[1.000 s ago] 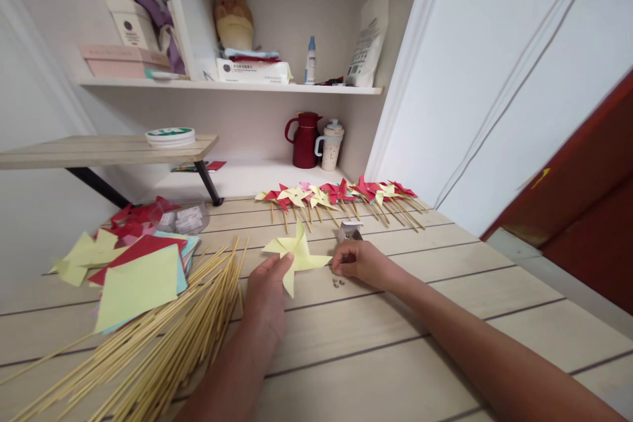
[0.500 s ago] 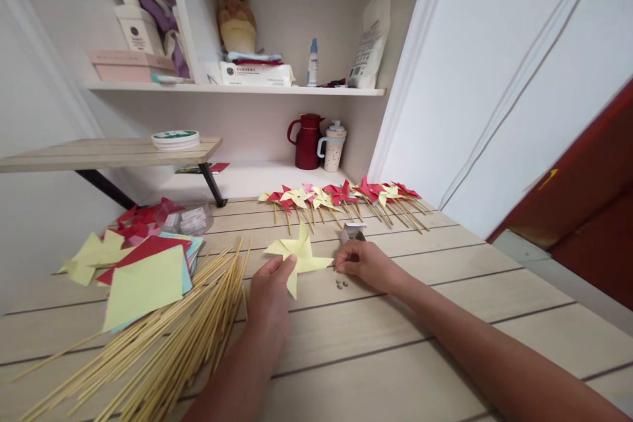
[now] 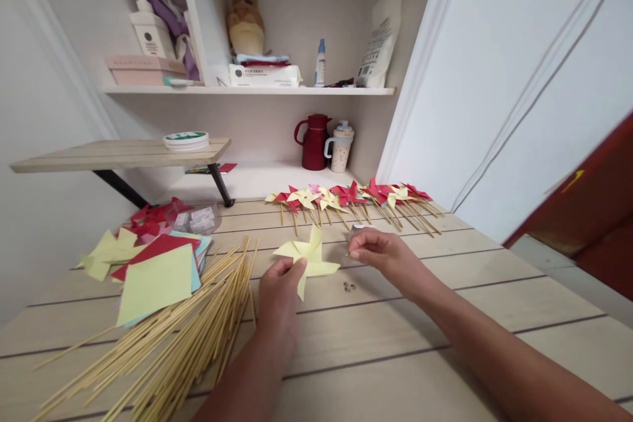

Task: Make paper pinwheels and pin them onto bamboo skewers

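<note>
One left hand (image 3: 281, 290): thumb and fingers clamped on the yellow paper pinwheel (image 3: 315, 252), mid-table.
Right hand (image 3: 386, 258): apart from the left, fingertips pinched on a tiny item (image 3: 347, 254), too small to identify.
Small pieces (image 3: 349, 287): loose on the table (image 3: 376, 369), near both hands.
Sticks (image 3: 198, 330): fanned toward the near left corner.
Stick-mounted pinwheels (image 3: 349, 195): along the far edge.

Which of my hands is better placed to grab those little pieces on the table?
Probably your right hand: it's nearer the little pieces, though possibly pinching something, while your left hand holds the yellow pinwheel.
</note>
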